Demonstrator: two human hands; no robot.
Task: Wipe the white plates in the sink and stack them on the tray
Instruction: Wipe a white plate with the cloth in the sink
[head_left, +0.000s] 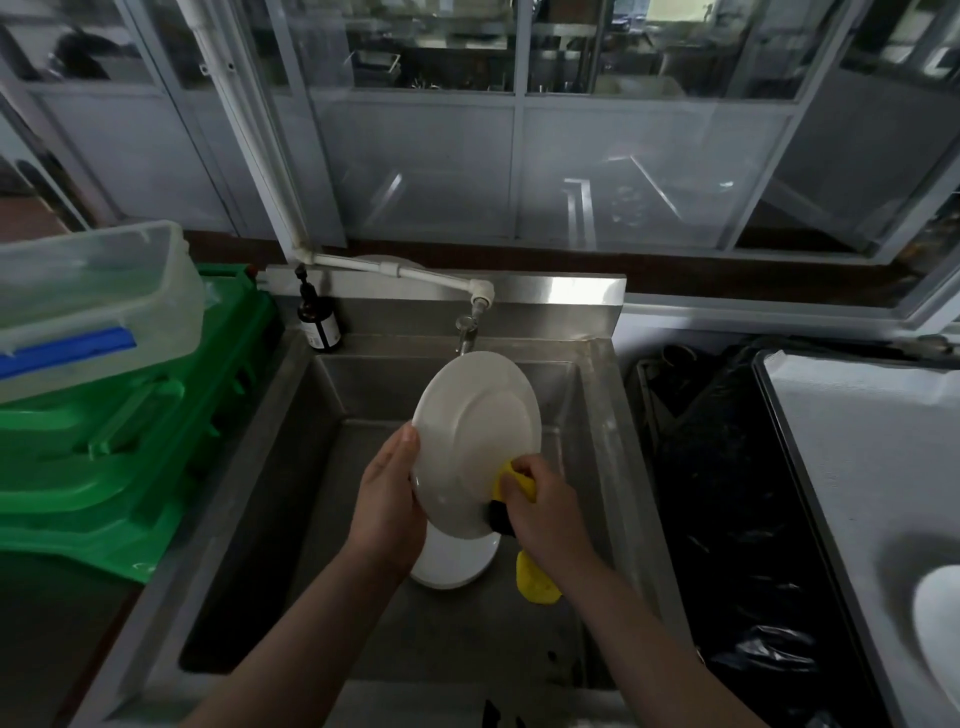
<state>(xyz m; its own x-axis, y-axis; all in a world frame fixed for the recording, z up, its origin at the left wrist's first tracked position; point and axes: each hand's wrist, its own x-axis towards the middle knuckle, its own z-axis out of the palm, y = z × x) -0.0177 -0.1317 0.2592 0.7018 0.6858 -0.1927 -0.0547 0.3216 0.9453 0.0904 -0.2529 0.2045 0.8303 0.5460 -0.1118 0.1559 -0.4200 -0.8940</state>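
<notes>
Left hand (388, 499): forearm reaching in from the lower left, palm against the plate's left edge, thumb up along the rim, grip closed round that edge.
White plate (475, 441): held tilted on edge above the sink, underside facing the viewer, top near the tap.
Right hand (545, 506): forearm entering from the lower right, fingers curled, grip clamped on the yellow cloth at the plate's lower right rim.
Yellow cloth (519, 486): bunched in the right hand, a tail hanging below the wrist.
Second plate (454, 566): lying in the sink under the held one.
Sink (291, 467): steel basin.
Tray (852, 467): at right, a white plate (940, 618) on it at the frame edge.
Green crate (130, 452): at left, clear tub (93, 301) on top.
Brown bottle (317, 322): back-left sink corner.
</notes>
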